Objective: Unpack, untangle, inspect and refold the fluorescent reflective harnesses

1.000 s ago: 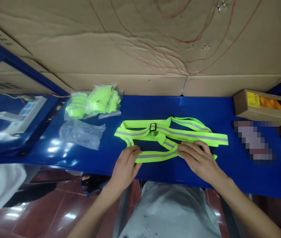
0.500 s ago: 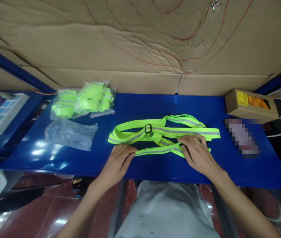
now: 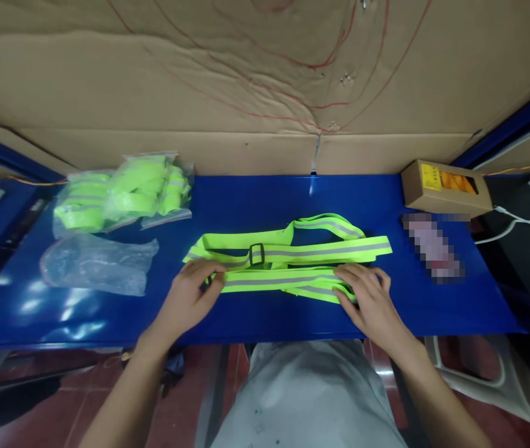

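Observation:
A neon-yellow reflective strap harness [image 3: 288, 261] with grey stripes and a black buckle [image 3: 256, 254] lies flattened on the blue table [image 3: 265, 199]. My left hand [image 3: 189, 297] pinches the left end of its front strap. At the right end of the same strap, my right hand [image 3: 367, 298] presses down with its fingers curled over the fabric. Both hands rest on the table near its front edge.
Bagged neon harnesses [image 3: 124, 193] and an empty clear plastic bag [image 3: 96, 264] lie at the left. A cardboard box [image 3: 446, 186] and a blurred-out object [image 3: 430, 246] sit at the right, with white cables [image 3: 512, 227] beyond. Cardboard sheets [image 3: 265, 81] form the back wall.
The front strap was pulled straight and laid close against the other straps. My left hand slid left along it. The view shifted, so everything sits further left.

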A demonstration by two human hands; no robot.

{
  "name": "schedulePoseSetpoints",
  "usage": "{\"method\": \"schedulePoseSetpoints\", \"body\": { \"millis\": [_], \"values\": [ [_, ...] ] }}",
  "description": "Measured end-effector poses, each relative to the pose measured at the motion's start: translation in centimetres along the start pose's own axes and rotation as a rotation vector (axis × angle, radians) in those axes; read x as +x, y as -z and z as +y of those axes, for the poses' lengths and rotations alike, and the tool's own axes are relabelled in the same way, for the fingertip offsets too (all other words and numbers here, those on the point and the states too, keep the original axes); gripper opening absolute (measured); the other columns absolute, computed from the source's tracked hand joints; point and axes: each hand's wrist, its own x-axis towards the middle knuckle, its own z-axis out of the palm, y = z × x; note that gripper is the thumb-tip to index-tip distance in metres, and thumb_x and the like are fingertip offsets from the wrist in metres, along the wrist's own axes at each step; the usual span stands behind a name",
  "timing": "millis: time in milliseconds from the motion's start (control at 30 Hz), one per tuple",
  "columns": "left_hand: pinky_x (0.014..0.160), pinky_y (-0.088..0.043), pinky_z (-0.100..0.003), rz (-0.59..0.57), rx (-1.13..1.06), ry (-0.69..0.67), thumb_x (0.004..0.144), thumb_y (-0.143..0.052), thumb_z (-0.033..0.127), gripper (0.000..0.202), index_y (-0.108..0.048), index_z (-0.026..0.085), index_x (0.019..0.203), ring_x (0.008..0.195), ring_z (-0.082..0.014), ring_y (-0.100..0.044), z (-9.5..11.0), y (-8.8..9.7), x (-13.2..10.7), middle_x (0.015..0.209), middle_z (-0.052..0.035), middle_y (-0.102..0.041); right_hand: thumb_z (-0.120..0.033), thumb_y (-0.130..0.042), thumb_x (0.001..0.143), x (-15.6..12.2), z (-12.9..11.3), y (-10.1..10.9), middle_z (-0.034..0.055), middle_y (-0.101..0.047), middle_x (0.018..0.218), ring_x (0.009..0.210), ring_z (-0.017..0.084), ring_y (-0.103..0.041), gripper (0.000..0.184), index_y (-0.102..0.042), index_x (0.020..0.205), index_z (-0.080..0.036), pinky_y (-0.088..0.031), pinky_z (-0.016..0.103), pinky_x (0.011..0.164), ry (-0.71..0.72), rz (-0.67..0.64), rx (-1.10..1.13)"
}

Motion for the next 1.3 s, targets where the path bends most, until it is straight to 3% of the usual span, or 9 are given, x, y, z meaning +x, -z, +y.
{"method": "schedulePoseSetpoints", "body": {
  "millis": [133,333,433,567,667,800,1033,1200,1300],
  "values": [
    [0.092,-0.049,-0.041,-0.085,0.089,-0.1,0.101,-0.05,0.029,0.023,-0.07,0.021,0.092,0.092,-0.0234,-0.069,-0.4,-0.9,0.3,0.094,-0.0054,-0.074,-0.033,-0.055,0.109,0.1,1.1,0.2,0.0129,-0.062,0.148,0.138,0.026,-0.056,0.044,-0.045,0.151,-0.024,-0.031,0.045,0.111,-0.014,-0.068,0.036],
    [0.098,-0.046,-0.046,0.066,0.272,-0.039,0.103,-0.055,0.034,0.03,-0.064,0.019,0.126,0.123,-0.0323,-0.061,0.0,-1.6,-0.6,0.129,-0.0166,-0.065,-0.037,-0.048,0.111,0.3,1.6,-0.1,0.0143,-0.056,0.155,0.143,0.028,-0.053,0.045,-0.046,0.154,-0.026,-0.029,0.049,0.115,0.005,-0.158,0.018],
    [0.098,-0.042,-0.048,0.131,0.312,0.003,0.103,-0.056,0.037,0.037,-0.061,0.019,0.134,0.125,-0.034,-0.059,0.8,-1.2,-0.2,0.136,-0.0172,-0.062,-0.039,-0.049,0.111,0.4,1.4,-0.1,0.0148,-0.057,0.155,0.143,0.029,-0.053,0.046,-0.046,0.155,-0.025,-0.029,0.05,0.115,0.017,-0.158,-0.015],
    [0.107,-0.036,-0.051,0.072,0.253,-0.014,0.108,-0.044,0.035,0.038,-0.06,0.023,0.14,0.131,-0.031,-0.058,1.5,-0.6,0.9,0.142,-0.0137,-0.062,-0.05,-0.052,0.108,0.2,1.2,0.2,0.0171,-0.054,0.156,0.145,0.032,-0.05,0.058,-0.042,0.158,-0.023,-0.031,0.051,0.115,0.053,-0.144,-0.029],
    [0.114,-0.033,-0.05,-0.005,0.23,-0.031,0.111,-0.035,0.032,0.039,-0.065,0.023,0.136,0.132,-0.0274,-0.059,1.1,-0.9,1.3,0.137,-0.0106,-0.067,-0.045,-0.05,0.109,-0.3,1.4,0.2,0.0162,-0.053,0.158,0.147,0.031,-0.048,0.053,-0.043,0.157,-0.022,-0.031,0.05,0.116,0.068,-0.122,-0.043],
    [0.111,-0.042,-0.047,-0.021,0.229,-0.003,0.111,-0.035,0.037,0.044,-0.063,0.018,0.14,0.133,-0.0297,-0.057,-0.5,-1.7,1.2,0.141,-0.0159,-0.06,-0.035,-0.049,0.111,-0.9,1.8,0.3,0.0106,-0.053,0.16,0.152,0.028,-0.046,0.045,-0.048,0.155,-0.026,-0.027,0.05,0.122,0.081,-0.145,-0.068],
    [0.095,-0.049,-0.051,0.051,0.449,0.087,0.108,-0.04,0.047,0.047,-0.063,0.014,0.13,0.112,-0.0364,-0.062,-2.5,-1.8,2.5,0.124,-0.0196,-0.065,-0.047,-0.054,0.108,-1.2,1.4,1.5,0.0118,-0.051,0.162,0.152,0.028,-0.047,0.062,-0.037,0.163,-0.025,-0.035,0.05,0.12,0.085,-0.258,0.008],
    [0.1,-0.047,-0.057,0.085,0.579,0.154,0.109,-0.035,0.043,0.047,-0.07,0.015,0.096,0.095,-0.0347,-0.067,0.2,-1.1,4.4,0.095,-0.0167,-0.068,-0.036,-0.046,0.111,-1.8,1.0,1.3,0.0107,-0.048,0.165,0.154,0.026,-0.044,0.06,-0.029,0.167,-0.024,-0.035,0.052,0.123,0.116,-0.255,0.045],
    [0.1,-0.05,-0.053,0.116,0.418,0.099,0.11,-0.033,0.04,0.047,-0.071,0.014,0.107,0.101,-0.0329,-0.069,2.6,-1.0,5.6,0.102,-0.0162,-0.072,-0.034,-0.046,0.112,-2.2,0.7,1.0,0.0092,-0.047,0.165,0.156,0.024,-0.042,0.059,-0.027,0.167,-0.023,-0.033,0.053,0.126,0.123,-0.243,0.03]
  ]
}}
